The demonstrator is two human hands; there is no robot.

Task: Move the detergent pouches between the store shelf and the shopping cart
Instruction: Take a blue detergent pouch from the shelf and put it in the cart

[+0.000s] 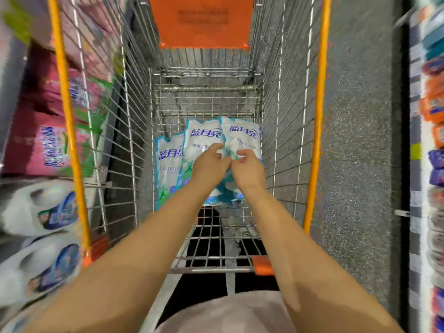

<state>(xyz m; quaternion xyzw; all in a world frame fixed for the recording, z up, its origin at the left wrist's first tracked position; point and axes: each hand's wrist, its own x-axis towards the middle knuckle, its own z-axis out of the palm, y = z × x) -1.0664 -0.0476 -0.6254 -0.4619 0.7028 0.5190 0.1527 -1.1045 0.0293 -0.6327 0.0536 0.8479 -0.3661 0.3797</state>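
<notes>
Three white-and-blue detergent pouches lie in the wire shopping cart [283, 131]: a left pouch [168, 162], a middle pouch [203, 138] and a right pouch [242, 138]. Both my arms reach down into the basket. My left hand [211, 164] lies on the middle pouch with its fingers curled at the pouch's edge. My right hand [247, 169] has curled fingers on the lower part of the right pouch. The lower halves of the middle and right pouches are hidden under my hands.
The store shelf on the left holds pink detergent bags [40, 145] and white jugs [40, 210]. Another shelf with orange and blue packs [432, 109] runs along the right. An orange child-seat flap [201, 20] closes the cart's far end. Grey speckled floor [360, 140] lies between cart and right shelf.
</notes>
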